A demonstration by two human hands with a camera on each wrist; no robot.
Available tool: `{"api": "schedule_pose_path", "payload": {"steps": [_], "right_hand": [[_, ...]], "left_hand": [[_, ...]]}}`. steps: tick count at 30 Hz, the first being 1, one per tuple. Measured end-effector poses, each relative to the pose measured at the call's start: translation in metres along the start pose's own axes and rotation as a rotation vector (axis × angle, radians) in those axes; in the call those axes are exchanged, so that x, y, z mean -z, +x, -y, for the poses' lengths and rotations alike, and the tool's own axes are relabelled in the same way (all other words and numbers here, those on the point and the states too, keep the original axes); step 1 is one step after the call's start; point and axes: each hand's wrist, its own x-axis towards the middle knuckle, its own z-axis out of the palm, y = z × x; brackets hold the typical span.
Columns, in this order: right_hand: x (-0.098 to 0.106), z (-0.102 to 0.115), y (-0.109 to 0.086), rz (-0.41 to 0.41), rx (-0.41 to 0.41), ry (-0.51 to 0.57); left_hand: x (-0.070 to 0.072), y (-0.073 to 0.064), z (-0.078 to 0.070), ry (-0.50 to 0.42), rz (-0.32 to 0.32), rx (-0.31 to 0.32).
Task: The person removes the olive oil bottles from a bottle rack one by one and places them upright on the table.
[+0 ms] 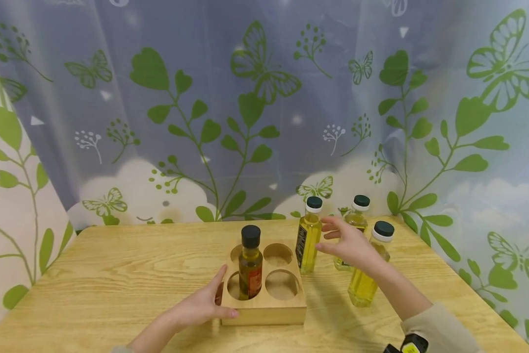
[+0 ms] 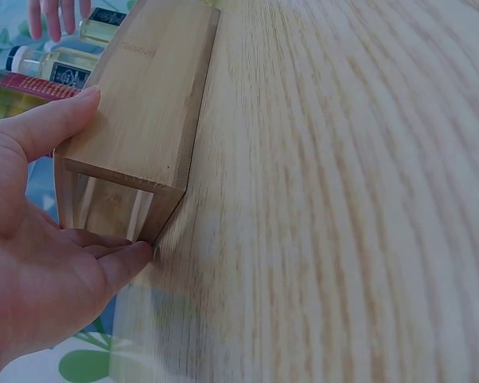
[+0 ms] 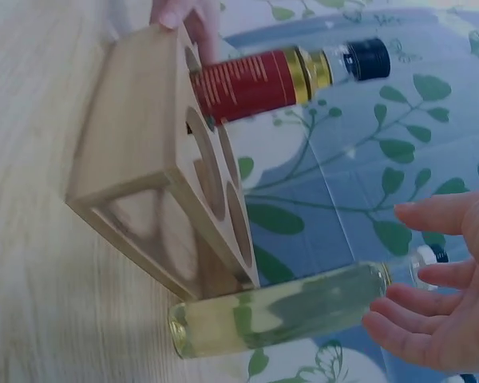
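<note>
A wooden bottle rack (image 1: 264, 316) with round holes stands on the table. One bottle with a black cap and red label (image 1: 250, 269) sits upright in its front left hole. My left hand (image 1: 198, 304) holds the rack's left end, thumb on the front panel (image 2: 136, 96) and fingers at the open side. Just right of the rack stands a bottle of yellow oil (image 1: 307, 245) with a dark green cap. My right hand (image 1: 348, 242) is beside that bottle, fingers spread and nothing in them; whether a fingertip touches it I cannot tell.
Two more oil bottles stand on the right: one farther back (image 1: 357, 220), partly behind my right hand, and one nearer (image 1: 362, 289), partly behind the right forearm. A patterned curtain (image 1: 264, 122) hangs behind the wooden table (image 1: 136, 264).
</note>
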Motion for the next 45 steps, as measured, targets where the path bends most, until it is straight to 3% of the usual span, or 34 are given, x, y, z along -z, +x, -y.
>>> {"api": "schedule_pose_path", "payload": {"steps": [8,27,33,38,45], "right_hand": [[-0.015,0.019,-0.007,0.107,0.093,0.094],[-0.073,0.046,0.013,0.251,0.226,0.234],[-0.085,0.05,0.019,0.249,0.284,0.24],[-0.091,0.051,0.021,0.224,0.27,0.201],[-0.099,0.051,0.024,0.215,0.251,0.119]], "left_hand": [[0.0,0.0,0.0,0.007,-0.002,0.001],[0.001,0.0,0.0,-0.001,0.015,0.014],[0.002,0.001,0.0,-0.042,0.035,0.008],[0.002,0.001,0.0,-0.095,0.055,0.005],[0.003,0.0,0.0,-0.098,0.052,0.003]]}}
